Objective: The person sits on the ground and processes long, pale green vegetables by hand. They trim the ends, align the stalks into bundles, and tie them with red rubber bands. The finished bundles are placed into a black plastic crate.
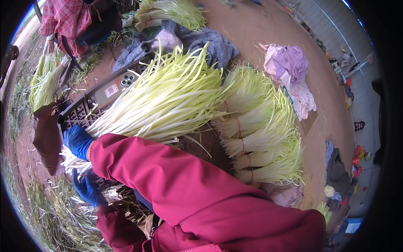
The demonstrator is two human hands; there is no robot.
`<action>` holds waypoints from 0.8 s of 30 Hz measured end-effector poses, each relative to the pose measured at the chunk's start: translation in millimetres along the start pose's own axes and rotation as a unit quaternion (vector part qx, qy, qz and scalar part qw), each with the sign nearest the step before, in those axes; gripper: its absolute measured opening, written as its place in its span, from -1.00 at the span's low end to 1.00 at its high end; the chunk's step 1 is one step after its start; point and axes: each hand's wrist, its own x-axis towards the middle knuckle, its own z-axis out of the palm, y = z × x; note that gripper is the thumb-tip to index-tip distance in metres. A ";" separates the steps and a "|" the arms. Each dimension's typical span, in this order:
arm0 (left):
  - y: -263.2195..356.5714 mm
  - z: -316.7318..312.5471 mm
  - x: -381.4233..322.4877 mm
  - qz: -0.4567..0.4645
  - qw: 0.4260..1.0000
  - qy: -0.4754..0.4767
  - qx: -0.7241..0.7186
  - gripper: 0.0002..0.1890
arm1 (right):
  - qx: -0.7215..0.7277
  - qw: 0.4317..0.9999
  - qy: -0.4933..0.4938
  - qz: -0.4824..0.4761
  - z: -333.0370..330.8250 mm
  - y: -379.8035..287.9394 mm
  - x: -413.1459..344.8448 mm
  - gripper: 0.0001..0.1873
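A large loose bunch of blanched garlic chives (163, 97) lies across a black plastic crate (82, 115), its yellow-green tips fanned to the upper right. My right hand (77, 141), in a blue glove, grips the bunch near its white root ends (74, 159). Just below is my left hand (89, 190), also blue-gloved, with its fingers apart close to those ends. A small red bit, perhaps a band, shows by its fingertips; whether the hand holds it I cannot tell. My magenta right sleeve hides part of the crate and bunch.
Several banded chive bundles (252, 135) lie to the right, with others (170, 14) at the top. A smartphone (115, 86) rests on the crate. Pink and purple cloths (289, 66), a grey cloth (207, 44) and straw-like trimmings (59, 208) surround me. A person in a plaid garment (64, 19) is at upper left.
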 end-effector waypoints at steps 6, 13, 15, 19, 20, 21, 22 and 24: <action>1.8 -10.9 -2.2 -0.128 0.991 -0.002 0.025 -0.88 | 0.036 0.999 -0.040 0.002 6.6 -0.1 -1.4 -0.91; -5.7 -19.5 5.0 -0.109 0.992 0.003 0.068 -0.90 | 0.061 0.996 -0.059 -0.008 9.4 2.1 -0.6 -0.90; -7.5 -21.3 7.1 -0.008 0.989 -0.028 0.145 -0.89 | 0.122 0.989 -0.087 -0.001 2.2 5.5 0.3 -0.87; 4.9 -12.0 8.2 0.103 0.987 -0.052 0.109 -0.83 | 0.203 0.968 -0.145 0.011 -14.4 16.9 4.7 -0.86; 9.2 -6.3 10.1 0.234 0.949 -0.120 0.170 -0.79 | 0.260 0.953 -0.149 0.038 -17.3 20.0 4.8 -0.89; 14.4 -2.5 12.2 0.256 0.930 -0.103 0.243 -0.79 | 0.306 0.933 -0.184 0.051 -19.3 22.8 4.8 -0.89; 21.2 -2.2 15.8 0.292 0.899 -0.109 0.307 -0.78 | 0.357 0.906 -0.221 0.057 -20.0 25.6 5.0 -0.87; 24.5 0.9 21.9 0.312 0.863 -0.130 0.375 -0.78 | 0.416 0.865 -0.277 0.042 -18.5 29.0 5.8 -0.84</action>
